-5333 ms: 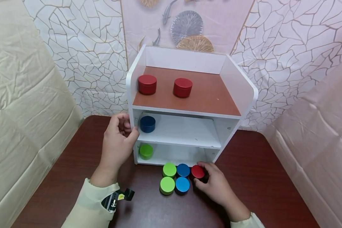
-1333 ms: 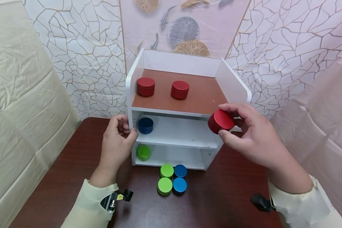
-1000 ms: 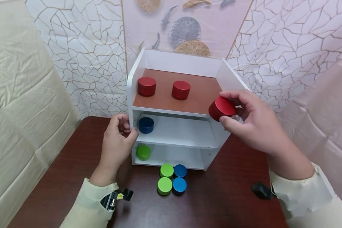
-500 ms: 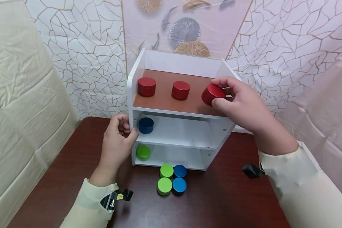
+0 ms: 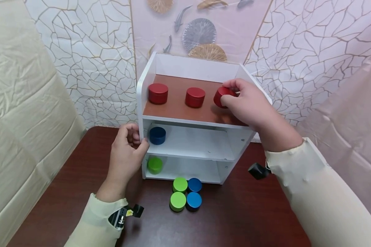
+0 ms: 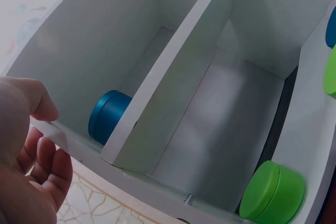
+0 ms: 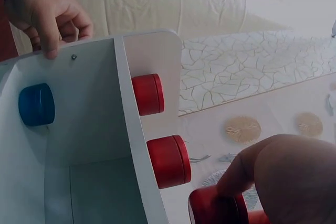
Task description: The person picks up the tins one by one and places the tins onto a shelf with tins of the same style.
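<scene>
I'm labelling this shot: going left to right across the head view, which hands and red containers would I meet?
Left hand gripping the white shelf unit, left red container, middle red container, right red container, right hand holding that last container.

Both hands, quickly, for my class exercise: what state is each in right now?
Left hand: closed, gripping the shelf's side panel.
Right hand: closed, holding a red container.
</scene>
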`<state>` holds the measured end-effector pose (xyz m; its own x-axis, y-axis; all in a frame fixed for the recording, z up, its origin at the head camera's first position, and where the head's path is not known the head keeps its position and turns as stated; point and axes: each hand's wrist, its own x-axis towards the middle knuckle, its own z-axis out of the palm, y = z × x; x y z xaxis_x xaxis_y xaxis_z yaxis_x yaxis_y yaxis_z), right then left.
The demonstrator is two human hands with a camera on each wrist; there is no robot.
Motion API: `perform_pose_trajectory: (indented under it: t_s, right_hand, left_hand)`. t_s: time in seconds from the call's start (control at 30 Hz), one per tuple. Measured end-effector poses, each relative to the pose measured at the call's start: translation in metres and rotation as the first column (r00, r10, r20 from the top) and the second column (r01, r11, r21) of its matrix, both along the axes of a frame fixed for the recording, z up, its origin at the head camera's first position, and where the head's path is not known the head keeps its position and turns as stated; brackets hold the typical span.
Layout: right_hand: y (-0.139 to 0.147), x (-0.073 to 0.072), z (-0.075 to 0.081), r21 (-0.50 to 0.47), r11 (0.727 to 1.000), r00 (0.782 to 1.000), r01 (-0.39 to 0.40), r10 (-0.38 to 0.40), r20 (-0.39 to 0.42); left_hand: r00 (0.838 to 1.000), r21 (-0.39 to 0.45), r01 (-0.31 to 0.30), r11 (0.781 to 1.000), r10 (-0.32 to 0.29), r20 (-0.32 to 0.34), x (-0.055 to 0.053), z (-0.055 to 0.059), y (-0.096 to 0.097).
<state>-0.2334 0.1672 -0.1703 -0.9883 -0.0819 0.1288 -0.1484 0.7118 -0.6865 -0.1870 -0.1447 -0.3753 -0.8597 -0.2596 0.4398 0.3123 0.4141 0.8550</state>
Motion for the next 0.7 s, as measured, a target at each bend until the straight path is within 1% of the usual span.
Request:
perform_pose_trajectory:
  t_s: [0.13,0.33,0.5,0.7]
  right_hand:
    - [-0.004,-0.005,0.001,0.007,1.0,1.0,0.016,-0.016,0.024]
    - [-0.003,-0.013,-0.001,0.052,0.998,0.996,0.039,-0.043,0.078]
    - [-0.004,-0.017,-0.003,0.039,0.999,0.991,0.035,-0.04,0.127]
    - [-0.006,-0.018,-0.006,0.06,0.998,0.991,0.023,-0.03,0.127]
  left_hand:
    - [1.0,0.002,0.0,1.0,0.0,-0.001,0.0,0.0,0.0]
    - [1.0,-0.005,0.001,1.0,-0.001,-0.014,0.0,0.0,-0.001]
    - [1.0,-0.005,0.004,1.0,-0.004,-0.018,-0.001,-0.001,-0.001]
    - [1.0,-0.004,0.001,1.0,-0.001,-0.012,-0.001,-0.001,-0.001]
